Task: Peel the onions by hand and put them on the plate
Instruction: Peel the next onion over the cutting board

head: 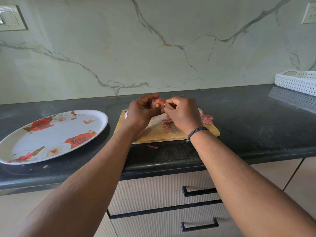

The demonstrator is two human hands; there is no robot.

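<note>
While the left hand (142,113) cups the onion (158,103) at frame centre, the right hand (181,113) pinches its skin. Both hover above the cutting board (160,132); the plate (53,135) lies lower left, near the desk (256,127) edge.

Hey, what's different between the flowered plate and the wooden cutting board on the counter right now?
The plate is oval, white with red rose prints; the cutting board is rectangular, plain pale wood. The plate holds nothing visible, while the cutting board carries onion skin scraps. The plate lies left of the hands; the cutting board lies under them. Both rest flat on the dark countertop.
</note>
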